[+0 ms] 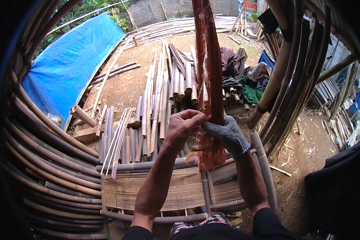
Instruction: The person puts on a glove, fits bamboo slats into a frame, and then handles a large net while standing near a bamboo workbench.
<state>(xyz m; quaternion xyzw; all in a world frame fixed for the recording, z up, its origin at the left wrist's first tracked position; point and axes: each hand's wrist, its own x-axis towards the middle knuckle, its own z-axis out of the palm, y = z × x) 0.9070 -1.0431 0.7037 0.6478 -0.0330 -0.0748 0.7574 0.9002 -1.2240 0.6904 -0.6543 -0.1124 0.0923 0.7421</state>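
A long reddish-brown strip of mesh-like cloth (213, 80) hangs upright in front of me, running from the top of the view down to a frayed lower end. Pale loose fibres show along its length. My bare left hand (184, 126) is closed in a pinch at the strip's left edge; what exactly lies between the fingertips is partly hidden. My right hand (228, 136), in a grey knitted glove, is closed round the strip's right side, its thumb across the front. Below both hands stands a slatted bamboo bench (148, 190).
Thin split bamboo sticks (118, 140) lean on the bench's left end. Bamboo poles (158, 100) lie stacked beyond it, with dark cloths (234, 62) heaped on some. A blue tarpaulin (76, 68) slopes at far left. Thick bamboo posts (274, 78) rise at right.
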